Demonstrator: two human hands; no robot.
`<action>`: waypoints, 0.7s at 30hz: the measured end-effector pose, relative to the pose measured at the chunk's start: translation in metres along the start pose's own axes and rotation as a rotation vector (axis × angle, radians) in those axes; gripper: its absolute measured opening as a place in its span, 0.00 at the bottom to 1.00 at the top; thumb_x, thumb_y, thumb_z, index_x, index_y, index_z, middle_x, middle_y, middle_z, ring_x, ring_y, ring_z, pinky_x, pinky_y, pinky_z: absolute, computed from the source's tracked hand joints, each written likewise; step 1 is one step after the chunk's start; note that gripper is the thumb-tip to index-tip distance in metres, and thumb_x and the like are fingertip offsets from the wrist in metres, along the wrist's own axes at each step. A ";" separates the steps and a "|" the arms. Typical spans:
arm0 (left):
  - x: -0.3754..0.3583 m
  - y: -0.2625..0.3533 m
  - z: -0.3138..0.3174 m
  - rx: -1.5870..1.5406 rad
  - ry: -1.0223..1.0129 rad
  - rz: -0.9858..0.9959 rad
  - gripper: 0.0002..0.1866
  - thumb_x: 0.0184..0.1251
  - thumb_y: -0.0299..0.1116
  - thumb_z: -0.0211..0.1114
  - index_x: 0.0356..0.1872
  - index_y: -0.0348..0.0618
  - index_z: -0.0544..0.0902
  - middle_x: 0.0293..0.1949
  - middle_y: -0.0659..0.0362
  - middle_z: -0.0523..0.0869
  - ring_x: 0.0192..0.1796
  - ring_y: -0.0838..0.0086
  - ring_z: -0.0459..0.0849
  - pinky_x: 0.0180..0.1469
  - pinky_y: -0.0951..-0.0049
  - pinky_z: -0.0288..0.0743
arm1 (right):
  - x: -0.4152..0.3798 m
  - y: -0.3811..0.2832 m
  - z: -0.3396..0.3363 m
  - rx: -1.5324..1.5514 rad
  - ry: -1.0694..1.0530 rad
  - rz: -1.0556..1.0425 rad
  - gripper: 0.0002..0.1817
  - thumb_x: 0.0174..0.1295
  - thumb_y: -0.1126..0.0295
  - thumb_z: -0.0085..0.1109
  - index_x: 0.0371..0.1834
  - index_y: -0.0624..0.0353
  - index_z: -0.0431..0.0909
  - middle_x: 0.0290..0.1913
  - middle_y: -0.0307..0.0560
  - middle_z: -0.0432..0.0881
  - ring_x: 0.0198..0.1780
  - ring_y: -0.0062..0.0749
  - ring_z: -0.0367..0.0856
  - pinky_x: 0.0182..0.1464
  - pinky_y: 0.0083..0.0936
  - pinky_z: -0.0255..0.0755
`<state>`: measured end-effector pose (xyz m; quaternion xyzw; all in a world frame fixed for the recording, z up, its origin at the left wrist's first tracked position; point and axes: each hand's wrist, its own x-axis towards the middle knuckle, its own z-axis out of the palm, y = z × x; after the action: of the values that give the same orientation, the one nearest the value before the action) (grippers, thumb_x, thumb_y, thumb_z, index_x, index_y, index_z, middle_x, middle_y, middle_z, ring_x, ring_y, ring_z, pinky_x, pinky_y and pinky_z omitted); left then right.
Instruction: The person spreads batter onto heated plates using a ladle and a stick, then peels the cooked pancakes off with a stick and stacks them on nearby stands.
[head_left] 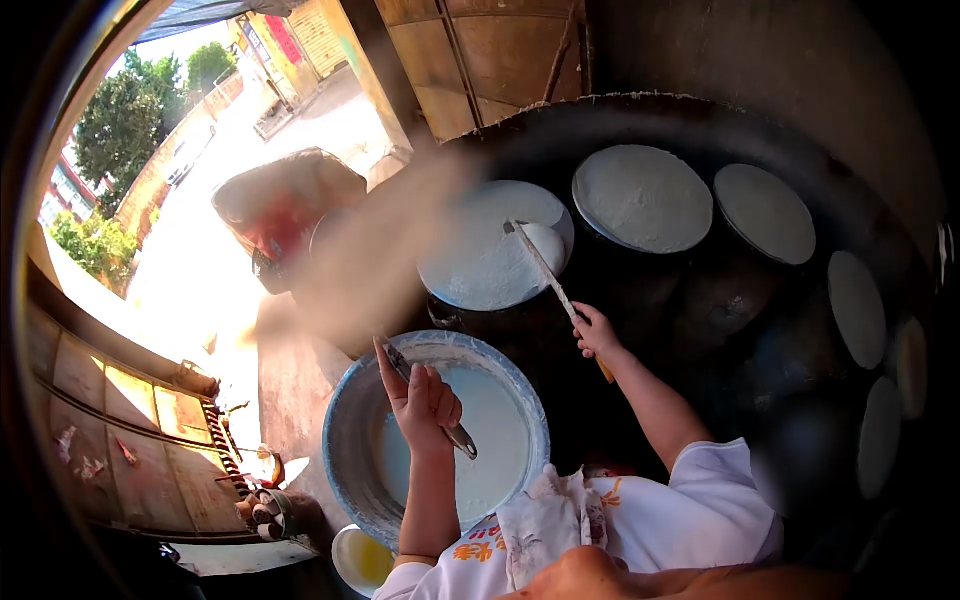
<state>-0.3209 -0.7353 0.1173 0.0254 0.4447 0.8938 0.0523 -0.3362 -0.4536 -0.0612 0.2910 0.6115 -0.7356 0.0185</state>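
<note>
My left hand (425, 405) is closed around a metal ladle-like handle (460, 440), its index finger stretched out, above a large blue-rimmed tub (534, 405) of white batter (490, 440). The handle's far end is hard to make out. My right hand (597, 335) grips a long thin scraper (545, 270), its tip over the nearest round griddle (436, 285). White batter (480, 240) coats that griddle, with a thicker, brighter patch (545, 243) beside the tip.
More round, white-coated griddles (642, 198) curve along the dark stove (690, 300) to the right. A bowl of yellow liquid (370, 560) sits below the tub. At left are a large pale container (290, 200) and a bright doorway. A beige blur (380, 240) covers part of the view.
</note>
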 end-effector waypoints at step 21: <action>0.120 -0.118 0.147 0.109 -0.118 -0.331 0.31 0.73 0.29 0.48 0.72 0.69 0.51 0.15 0.67 0.57 0.11 0.84 0.55 0.12 0.82 0.54 | 0.098 -0.080 -0.090 -0.973 0.069 -0.785 0.17 0.65 0.66 0.50 0.56 0.52 0.74 0.26 0.57 0.80 0.29 0.55 0.80 0.29 0.45 0.74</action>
<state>-0.4178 -0.5341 0.1120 0.0069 0.4867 0.8446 0.2230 -0.4116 -0.3192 -0.0414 0.0264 0.9380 -0.3150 -0.1422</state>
